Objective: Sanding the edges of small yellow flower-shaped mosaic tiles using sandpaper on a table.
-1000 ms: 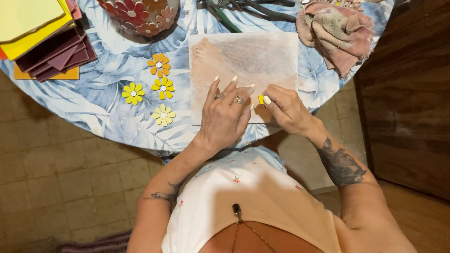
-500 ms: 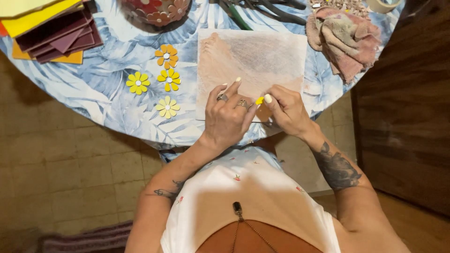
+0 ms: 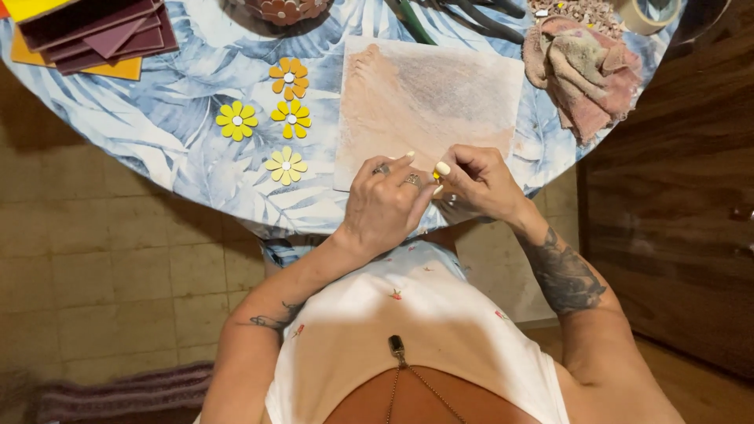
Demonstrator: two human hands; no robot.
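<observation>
A small yellow piece (image 3: pixel 436 175) sits pinched between the fingertips of both hands at the near edge of a square, dusty pinkish board (image 3: pixel 428 98). My left hand (image 3: pixel 385 206), wearing rings, curls its fingers against the piece from the left. My right hand (image 3: pixel 477 185) grips the piece from the right with thumb and forefinger. Both hands rest over the board's front edge on a round table with a blue leaf-print cloth (image 3: pixel 181 133).
Several yellow and orange flower shapes (image 3: pixel 285 118) lie left of the board. Stacked maroon and yellow sheets (image 3: pixel 90 35) sit far left. A crumpled pink rag (image 3: pixel 585 67), a tape roll (image 3: pixel 648 12) and dark tools (image 3: pixel 471 12) lie at the back. Wooden furniture (image 3: pixel 675 180) stands on the right.
The view has shifted so the table sits higher in frame. Both hands have drawn closer together and nearer the board's front edge, the left fingers curling in around the yellow piece.
</observation>
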